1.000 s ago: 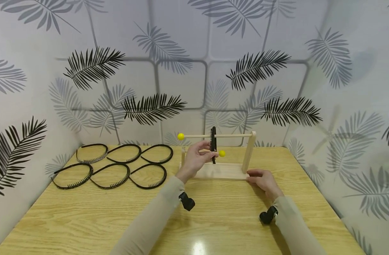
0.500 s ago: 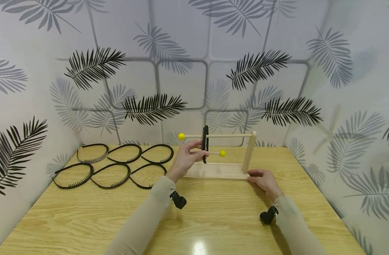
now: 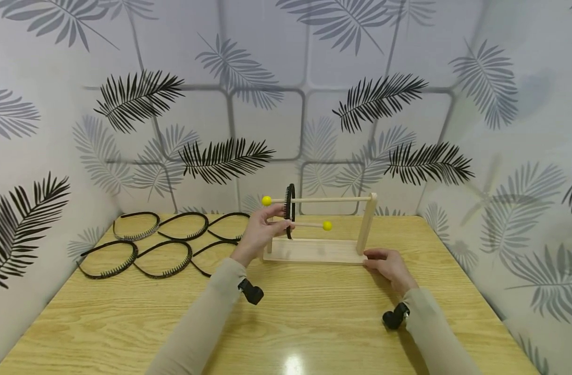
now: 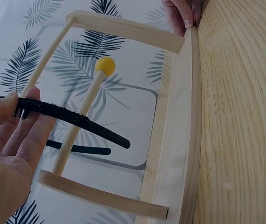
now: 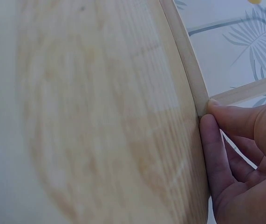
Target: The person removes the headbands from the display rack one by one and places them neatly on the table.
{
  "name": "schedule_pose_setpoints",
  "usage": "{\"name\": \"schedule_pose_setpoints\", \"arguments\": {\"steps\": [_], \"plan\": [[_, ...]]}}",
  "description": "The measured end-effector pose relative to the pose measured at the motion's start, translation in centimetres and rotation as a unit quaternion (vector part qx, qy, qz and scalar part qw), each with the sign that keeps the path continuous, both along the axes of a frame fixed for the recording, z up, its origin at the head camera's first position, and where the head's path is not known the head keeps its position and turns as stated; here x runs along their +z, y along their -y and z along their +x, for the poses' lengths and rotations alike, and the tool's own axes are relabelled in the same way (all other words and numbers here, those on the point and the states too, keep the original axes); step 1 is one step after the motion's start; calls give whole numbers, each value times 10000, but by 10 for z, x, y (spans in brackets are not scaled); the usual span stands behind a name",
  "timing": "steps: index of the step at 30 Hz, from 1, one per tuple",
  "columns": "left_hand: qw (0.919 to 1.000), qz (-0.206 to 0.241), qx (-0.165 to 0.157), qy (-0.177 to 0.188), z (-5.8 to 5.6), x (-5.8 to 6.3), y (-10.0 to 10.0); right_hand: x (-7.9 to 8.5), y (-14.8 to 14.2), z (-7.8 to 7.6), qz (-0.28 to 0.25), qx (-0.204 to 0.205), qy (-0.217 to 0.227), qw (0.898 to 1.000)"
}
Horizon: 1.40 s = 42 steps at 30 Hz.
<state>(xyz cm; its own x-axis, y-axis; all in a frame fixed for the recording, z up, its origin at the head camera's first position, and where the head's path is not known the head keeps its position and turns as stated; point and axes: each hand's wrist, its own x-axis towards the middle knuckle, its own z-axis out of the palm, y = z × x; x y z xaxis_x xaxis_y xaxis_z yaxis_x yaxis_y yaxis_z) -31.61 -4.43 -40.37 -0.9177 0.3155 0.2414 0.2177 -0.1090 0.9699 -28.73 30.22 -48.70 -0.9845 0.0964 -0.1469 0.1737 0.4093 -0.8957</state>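
Observation:
My left hand [image 3: 260, 230] pinches a black toothed headband [image 3: 289, 211] between thumb and fingers, held upright at the left part of a wooden stand [image 3: 314, 251]. In the left wrist view, the headband's two arms [image 4: 107, 134] lie on either side of the stand's lower rod [image 4: 67, 147]. Whether the upper rod [image 3: 333, 199] also runs through the band, I cannot tell. Yellow balls cap the rods: the upper ball [image 3: 266, 200] at left, the lower ball [image 3: 327, 225] at right. My right hand [image 3: 388, 266] grips the right end of the base with thumb and index finger.
Several black headbands [image 3: 171, 264] lie in two rows on the left of the wood-grain table [image 3: 286, 323]. The stand's right post [image 3: 367, 224] rises near my right hand. A leaf-patterned wall covering [image 3: 267, 125] closes off the back and sides.
My left hand has moved left with the headband along the rods, away from the lower yellow ball and toward the left post. The right hand and stand have stayed in place.

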Motion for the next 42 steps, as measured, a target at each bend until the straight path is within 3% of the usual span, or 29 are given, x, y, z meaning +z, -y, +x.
{"name": "schedule_pose_setpoints", "arguments": {"steps": [8, 21, 32, 42], "plan": [[9998, 153, 126, 5, 1, 2, 10, 0, -1, 0, -63, 48, -39, 10000], [9997, -64, 230, 16, -3, 4, 30, 0, -2, -3, 110, 71, -133, 9998], [9998, -8, 94, 156, -3, 5, 43, 2, -1, -1, 111, 58, -90, 9999], [9996, -218, -123, 118, -3, 8, 52, 2, 1, 1, 166, -3, -106, 9998]]}}
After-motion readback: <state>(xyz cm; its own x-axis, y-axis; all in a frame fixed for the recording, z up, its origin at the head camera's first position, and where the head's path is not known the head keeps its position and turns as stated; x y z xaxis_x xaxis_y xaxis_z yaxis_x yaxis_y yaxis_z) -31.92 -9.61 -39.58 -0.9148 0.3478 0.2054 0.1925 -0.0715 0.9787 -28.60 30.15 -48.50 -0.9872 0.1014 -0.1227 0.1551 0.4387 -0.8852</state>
